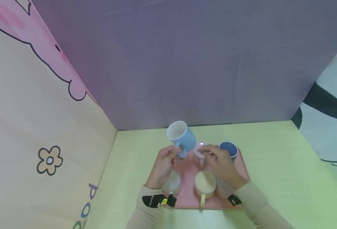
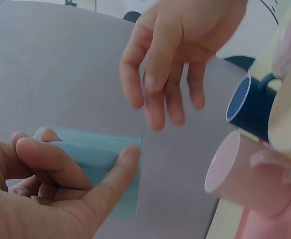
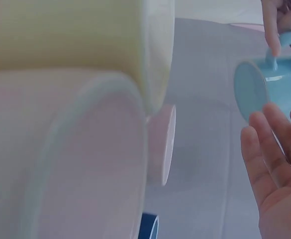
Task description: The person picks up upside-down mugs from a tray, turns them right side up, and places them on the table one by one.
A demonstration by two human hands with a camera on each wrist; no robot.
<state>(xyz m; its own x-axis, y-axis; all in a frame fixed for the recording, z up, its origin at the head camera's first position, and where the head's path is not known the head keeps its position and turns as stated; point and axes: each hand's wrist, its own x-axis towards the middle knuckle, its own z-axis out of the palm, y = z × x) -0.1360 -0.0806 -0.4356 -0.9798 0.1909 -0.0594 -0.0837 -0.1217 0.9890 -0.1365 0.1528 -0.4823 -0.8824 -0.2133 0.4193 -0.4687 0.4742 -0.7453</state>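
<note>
A light blue mug point(image 1: 182, 135) with a white inside is lifted and tilted above the back left of the pink tray point(image 1: 187, 171). My left hand point(image 1: 164, 163) grips its handle; the left wrist view shows my fingers point(image 2: 50, 164) curled round the blue mug point(image 2: 103, 159). My right hand point(image 1: 218, 162) hovers with straight, spread fingers point(image 2: 157, 84) just right of that mug, over a pale pink mug point(image 1: 200, 149), holding nothing. On the tray also stand a dark blue mug point(image 1: 228, 149), a cream yellow mug point(image 1: 205, 183) and a whitish mug point(image 1: 172, 183).
The tray lies on a light green tabletop point(image 1: 274, 165). A purple back wall point(image 1: 185, 63), a cream and pink cartoon panel point(image 1: 28, 111) on the left and a pale panel point(image 1: 328, 105) on the right enclose the table.
</note>
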